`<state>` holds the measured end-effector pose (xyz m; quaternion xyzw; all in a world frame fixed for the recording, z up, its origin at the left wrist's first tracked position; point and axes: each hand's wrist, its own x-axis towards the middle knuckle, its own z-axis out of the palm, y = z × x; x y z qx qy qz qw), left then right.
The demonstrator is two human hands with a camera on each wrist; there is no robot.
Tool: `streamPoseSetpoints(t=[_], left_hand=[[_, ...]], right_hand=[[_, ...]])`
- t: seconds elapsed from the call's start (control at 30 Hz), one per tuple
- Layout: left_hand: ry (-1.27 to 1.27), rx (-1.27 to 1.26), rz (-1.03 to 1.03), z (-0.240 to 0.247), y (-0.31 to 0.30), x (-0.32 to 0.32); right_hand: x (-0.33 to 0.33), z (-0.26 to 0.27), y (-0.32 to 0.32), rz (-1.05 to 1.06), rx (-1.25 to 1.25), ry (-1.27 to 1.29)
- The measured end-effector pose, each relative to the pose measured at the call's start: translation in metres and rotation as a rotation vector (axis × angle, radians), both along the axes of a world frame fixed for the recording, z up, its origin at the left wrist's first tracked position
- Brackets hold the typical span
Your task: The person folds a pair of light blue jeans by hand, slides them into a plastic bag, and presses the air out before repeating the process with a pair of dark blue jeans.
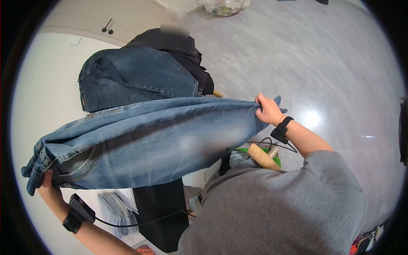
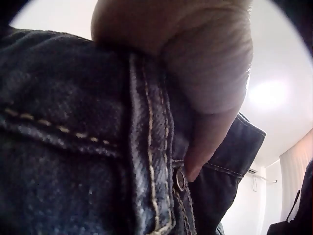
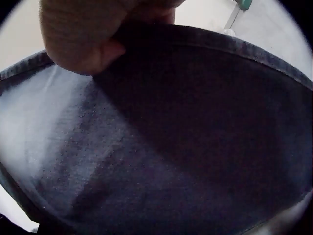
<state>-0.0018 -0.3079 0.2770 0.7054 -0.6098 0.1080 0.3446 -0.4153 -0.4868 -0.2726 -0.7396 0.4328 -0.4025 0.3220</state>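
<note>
A pair of faded blue jeans (image 1: 170,144) is stretched sideways across the head view. My left hand (image 1: 46,180) grips the waist end at the far left, partly hidden by the cloth. In the left wrist view, its thumb lies beside a metal button (image 2: 181,180) on the waistband, near a thick stitched seam (image 2: 151,137). At the other end, my right hand (image 1: 268,109) pinches the upper edge of the leg near the hem. The right wrist view shows the denim (image 3: 146,142) hanging from those fingers, most of it in shadow.
Behind the held pair, dark blue jeans (image 1: 140,72) lie heaped with black trousers (image 1: 170,42). Below are a black panel (image 1: 161,212) and clear plastic packets (image 1: 119,210). A cardboard-coloured tube (image 1: 263,157) stands close to the body. Cables (image 1: 148,222) run from the wrist cameras.
</note>
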Motion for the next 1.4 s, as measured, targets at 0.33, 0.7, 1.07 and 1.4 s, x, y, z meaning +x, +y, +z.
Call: streamPoseSetpoints(t=[0.33,0.7,1.07,1.4], left_hand=[[0.226,-0.144,-0.003,0.068,0.170,0.105],[0.443,-0.431,0.661,0.045,0.473,0.051],[0.827,-0.429,1.053,-0.122,0.571,0.072],[0.571,-0.049,1.489,-0.243,0.603,0.151]], right_hand=[[0.001,-0.027,-0.038,0.225,-0.075,0.376],[0.022,0.263,-0.037,-0.097,-0.742,0.054],[0.343,0.500,-0.079,0.441,-1.395,0.604],[0.464,0.407,-0.060,0.703,-1.294,0.844]])
